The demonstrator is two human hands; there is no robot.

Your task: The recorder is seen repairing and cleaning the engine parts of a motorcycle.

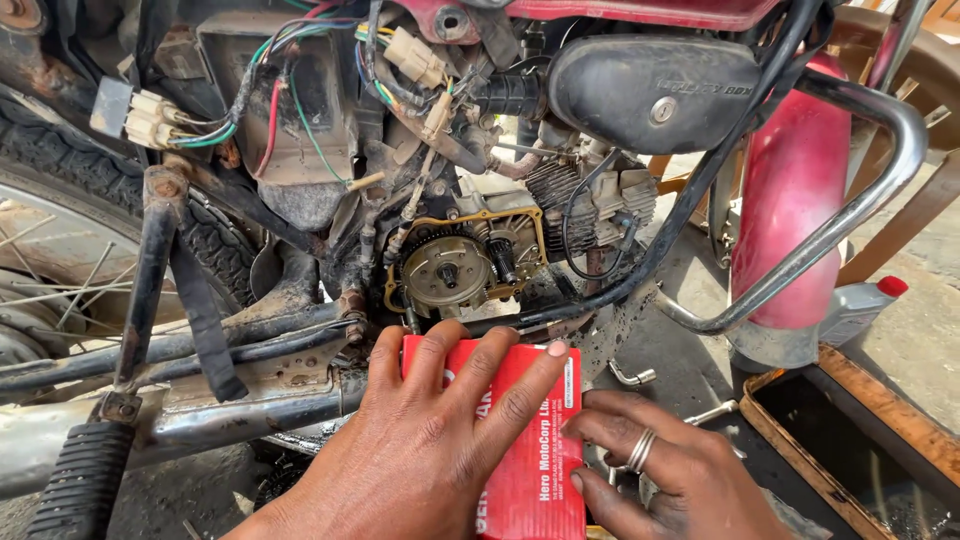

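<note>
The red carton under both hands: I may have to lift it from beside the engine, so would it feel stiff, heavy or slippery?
The red carton looks like thin printed cardboard, so it would probably flex if squeezed. Its glossy face could be slick, more so against the grimy left hand and right hand. Flat-sided, it seems unlikely to roll.

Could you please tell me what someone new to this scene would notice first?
The red box at the bottom centre stands out most, with the left hand spread flat on it and the right hand, which wears a ring, gripping its right edge. Just above it sits the motorcycle's open engine, its gears bare. To the right, the red fender rises behind a chrome guard bar.
</note>
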